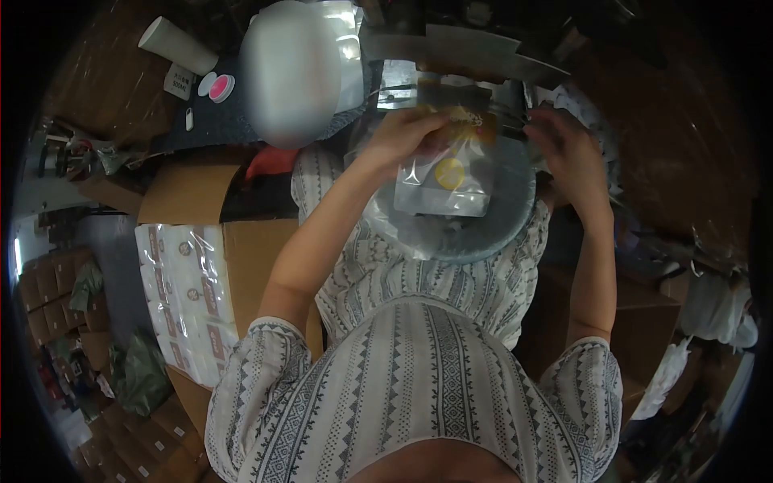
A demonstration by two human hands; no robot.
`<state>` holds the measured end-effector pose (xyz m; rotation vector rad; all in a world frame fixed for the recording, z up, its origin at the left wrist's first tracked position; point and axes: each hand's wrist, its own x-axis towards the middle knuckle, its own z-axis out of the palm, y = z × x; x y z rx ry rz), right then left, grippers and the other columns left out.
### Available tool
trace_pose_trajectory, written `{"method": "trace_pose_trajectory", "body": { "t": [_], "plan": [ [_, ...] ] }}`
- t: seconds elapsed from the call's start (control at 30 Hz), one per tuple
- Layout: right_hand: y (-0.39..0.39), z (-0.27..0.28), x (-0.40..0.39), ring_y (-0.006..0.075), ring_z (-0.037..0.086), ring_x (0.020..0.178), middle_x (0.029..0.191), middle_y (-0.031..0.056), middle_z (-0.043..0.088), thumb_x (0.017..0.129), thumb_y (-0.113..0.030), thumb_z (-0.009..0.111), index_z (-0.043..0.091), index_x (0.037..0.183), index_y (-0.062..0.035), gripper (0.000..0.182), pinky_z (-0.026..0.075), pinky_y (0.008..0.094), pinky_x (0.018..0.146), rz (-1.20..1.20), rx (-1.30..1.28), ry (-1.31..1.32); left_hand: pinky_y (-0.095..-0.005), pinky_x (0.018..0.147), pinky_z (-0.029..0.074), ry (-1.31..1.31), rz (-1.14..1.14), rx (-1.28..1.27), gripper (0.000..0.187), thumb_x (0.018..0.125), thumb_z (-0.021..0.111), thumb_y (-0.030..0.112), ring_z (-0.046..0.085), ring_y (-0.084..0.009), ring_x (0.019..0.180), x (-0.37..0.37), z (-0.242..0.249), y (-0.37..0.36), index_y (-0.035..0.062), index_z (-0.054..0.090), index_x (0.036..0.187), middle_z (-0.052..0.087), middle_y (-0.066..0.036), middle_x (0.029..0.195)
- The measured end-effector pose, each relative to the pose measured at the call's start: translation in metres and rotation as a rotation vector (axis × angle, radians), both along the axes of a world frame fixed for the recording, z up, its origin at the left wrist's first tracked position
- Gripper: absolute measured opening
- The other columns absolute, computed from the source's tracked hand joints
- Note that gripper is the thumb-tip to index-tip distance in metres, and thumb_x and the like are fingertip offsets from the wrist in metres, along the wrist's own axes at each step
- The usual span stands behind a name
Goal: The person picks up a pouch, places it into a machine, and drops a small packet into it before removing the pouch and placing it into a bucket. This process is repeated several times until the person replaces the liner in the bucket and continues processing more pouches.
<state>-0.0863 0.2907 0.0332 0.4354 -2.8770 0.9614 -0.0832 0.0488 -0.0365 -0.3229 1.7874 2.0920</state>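
Observation:
A shiny plastic pouch [435, 197] with a round yellow label hangs over a round, plastic-covered basin [495, 233] at the lap. My left hand [407, 137] grips the pouch's upper left edge, thumb over its front. The pouch's upper part is yellow-brown with small print too blurred to read. To the right of the pouch, my right hand [568, 149] is raised with fingers bent and pinched near a thin dark strand. What those fingertips hold is too small to make out. More silvery packaging [397, 80] lies behind the pouch.
A dark blue cloth [225, 121] at upper left bears a pink round container [221, 88], a small white box [179, 81] and a white cup [177, 44]. An open carton [262, 266] with white wrapped packs [185, 290] stands at left. Brown boxes [620, 322] stand at right.

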Motion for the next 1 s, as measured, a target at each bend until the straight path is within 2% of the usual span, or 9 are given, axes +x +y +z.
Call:
{"method": "trace_pose_trajectory", "body": {
  "t": [0.17,0.23,0.27,0.33,0.47,0.53,0.63,0.8,1.0],
  "plan": [
    [0.035,-0.046,-0.029,0.0378,0.061,0.090,0.098,0.0195,0.064,0.084,-0.015,0.059,0.063,0.105,-0.0075,0.022,0.049,0.0435,0.077,-0.083,0.278,0.125,-0.0267,0.060,0.051,0.029,0.058,0.027,0.037,0.091,0.061,0.029,0.064,-0.0151,0.070,0.007,0.001,-0.005,-0.0054,0.060,0.104,0.065,-0.010,0.086],
    [0.038,-0.050,-0.036,0.0399,0.061,0.088,0.097,0.0201,0.065,0.084,-0.011,0.058,0.063,0.107,-0.0066,0.023,0.048,0.0445,0.075,-0.018,0.322,0.173,-0.0329,0.072,0.053,0.530,0.306,-0.561,0.040,0.090,0.060,0.030,0.066,-0.0231,0.082,0.002,0.002,-0.040,-0.0055,0.058,0.109,0.065,-0.015,0.093],
    [0.038,-0.047,-0.037,0.0396,0.060,0.091,0.098,0.0208,0.064,0.083,-0.011,0.058,0.062,0.106,-0.0055,0.024,0.048,0.0448,0.077,-0.042,0.303,0.052,-0.0329,0.072,0.053,0.526,0.305,-0.563,0.040,0.090,0.060,0.030,0.066,-0.0231,0.082,0.003,-0.008,-0.060,-0.0055,0.058,0.109,0.065,-0.015,0.093],
    [0.037,-0.043,-0.037,0.0394,0.060,0.094,0.100,0.0214,0.064,0.081,-0.010,0.058,0.061,0.106,-0.0044,0.025,0.047,0.0451,0.079,-0.067,0.281,-0.069,-0.0373,0.083,0.048,0.927,0.273,-1.981,0.041,0.088,0.062,0.029,0.063,-0.0290,0.094,0.007,-0.029,-0.089,-0.0030,0.057,0.113,0.064,-0.017,0.096],
    [0.039,-0.046,-0.044,0.0394,0.060,0.096,0.100,0.0220,0.064,0.079,-0.011,0.060,0.059,0.103,-0.0029,0.026,0.047,0.0458,0.080,-0.056,0.246,-0.055,-0.0390,0.084,0.045,1.045,0.169,-1.745,0.033,0.083,0.065,0.024,0.060,-0.0320,0.096,0.046,-0.029,-0.097,0.0018,0.061,0.107,0.063,-0.015,0.094],
    [0.042,-0.045,-0.040,0.0399,0.060,0.096,0.098,0.0220,0.064,0.078,-0.013,0.060,0.059,0.102,-0.0033,0.025,0.047,0.0475,0.080,-0.072,0.278,-0.052,-0.0403,0.073,0.045,0.729,0.230,-1.494,0.023,0.080,0.067,0.018,0.059,-0.0328,0.086,0.058,-0.021,-0.111,0.0038,0.063,0.097,0.061,-0.014,0.086],
    [0.032,-0.023,-0.023,0.0378,0.062,0.089,0.094,0.0195,0.065,0.077,-0.012,0.065,0.060,0.099,-0.0026,0.025,0.049,0.0434,0.075,-0.105,0.147,0.010,-0.0423,0.067,0.043,0.667,0.348,-1.216,0.019,0.077,0.069,0.016,0.056,-0.0349,0.082,0.072,-0.001,-0.101,0.0044,0.064,0.091,0.058,-0.013,0.082],
    [-0.019,0.006,-0.001,0.0176,0.063,0.077,0.087,0.0087,0.066,0.076,-0.008,0.070,0.062,0.100,-0.0026,0.026,0.049,0.0295,0.070,0.069,-0.151,-0.050,-0.0401,0.062,0.044,0.767,0.338,-1.512,0.020,0.079,0.069,0.017,0.057,-0.0329,0.076,0.040,-0.010,-0.108,0.0040,0.063,0.092,0.059,-0.012,0.083],
    [-0.025,-0.003,0.001,0.0180,0.063,0.080,0.091,0.0091,0.065,0.077,-0.003,0.068,0.063,0.102,-0.0026,0.025,0.049,0.0287,0.071,0.189,-0.276,-0.023,-0.0386,0.060,0.046,0.874,0.241,-1.373,0.016,0.081,0.066,0.011,0.060,-0.0317,0.071,0.060,-0.002,-0.103,0.0036,0.063,0.094,0.060,-0.012,0.083]
  ]
}}
